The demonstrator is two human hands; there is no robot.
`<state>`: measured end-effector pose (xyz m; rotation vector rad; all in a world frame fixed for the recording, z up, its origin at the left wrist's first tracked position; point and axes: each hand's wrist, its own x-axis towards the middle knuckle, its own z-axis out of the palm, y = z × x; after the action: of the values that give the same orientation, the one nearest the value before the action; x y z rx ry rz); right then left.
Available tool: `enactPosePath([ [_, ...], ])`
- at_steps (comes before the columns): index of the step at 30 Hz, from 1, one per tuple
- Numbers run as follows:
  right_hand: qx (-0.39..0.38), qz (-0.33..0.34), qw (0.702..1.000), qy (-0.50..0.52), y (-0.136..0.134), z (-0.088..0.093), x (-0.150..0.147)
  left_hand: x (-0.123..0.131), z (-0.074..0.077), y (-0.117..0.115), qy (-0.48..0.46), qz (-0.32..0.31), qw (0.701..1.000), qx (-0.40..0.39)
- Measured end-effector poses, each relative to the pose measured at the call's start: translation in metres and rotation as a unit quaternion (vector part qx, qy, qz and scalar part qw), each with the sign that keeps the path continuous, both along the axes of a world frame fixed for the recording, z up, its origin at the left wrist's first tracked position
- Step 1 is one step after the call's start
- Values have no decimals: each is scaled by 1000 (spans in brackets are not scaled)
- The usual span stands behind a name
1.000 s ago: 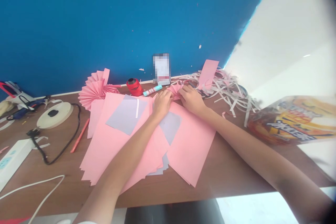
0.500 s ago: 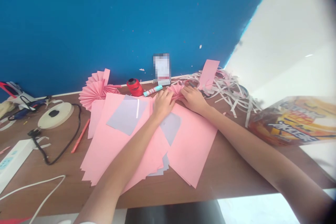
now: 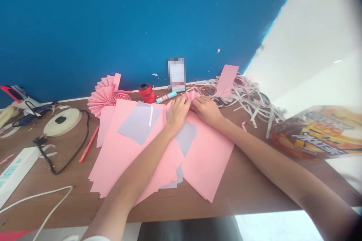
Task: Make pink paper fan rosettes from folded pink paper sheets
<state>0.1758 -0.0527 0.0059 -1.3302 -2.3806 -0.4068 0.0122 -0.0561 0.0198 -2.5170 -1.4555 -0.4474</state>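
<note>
A small pleated pink paper fan (image 3: 191, 95) is between my two hands, its folds spreading away from me. My left hand (image 3: 178, 111) grips its left side with curled fingers. On its right side, my right hand (image 3: 207, 109) pinches the paper, its fingertips close to those of the left. Part of the fan is hidden behind the fingers. Beneath my hands lie stacked pink sheets (image 3: 209, 162) and grey-purple pieces of paper (image 3: 138, 124). A glue stick (image 3: 166, 97) with a turquoise cap rests just left of the fan.
Finished pink fans (image 3: 106, 96) stand at the back left beside a red round-topped object (image 3: 146, 93). A phone (image 3: 177, 74) leans on the blue wall. Paper strips (image 3: 249, 96) heap at the back right, near a snack bag (image 3: 319, 131). A power strip (image 3: 18, 173) and red pen (image 3: 89, 144) lie left.
Both hands keep hold of the pink fan, with slight shifts of the fingers and wrists. The whole view has moved a little, so things appear slightly farther right.
</note>
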Motion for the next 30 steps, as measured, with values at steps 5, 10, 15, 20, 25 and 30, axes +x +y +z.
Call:
enactPosePath([
  [5,-4,-69,997,28,-5,1,-6,2,-3,1,0,1,1000,-10],
  [10,-1,-99,995,4,-11,4,-10,-1,-4,4,0,-14,1000,-20],
  [15,7,-85,996,-32,-12,3,-10,-4,-4,6,-2,-28,1000,-13],
  [20,25,-35,998,-40,-9,0,-6,-6,-4,8,-15,-32,999,0],
  [25,28,-34,999,-25,-8,-1,-7,-5,-4,8,-24,-38,999,-12],
  [30,42,-56,997,-27,-9,-2,-10,-4,-7,8,-7,-44,999,1],
])
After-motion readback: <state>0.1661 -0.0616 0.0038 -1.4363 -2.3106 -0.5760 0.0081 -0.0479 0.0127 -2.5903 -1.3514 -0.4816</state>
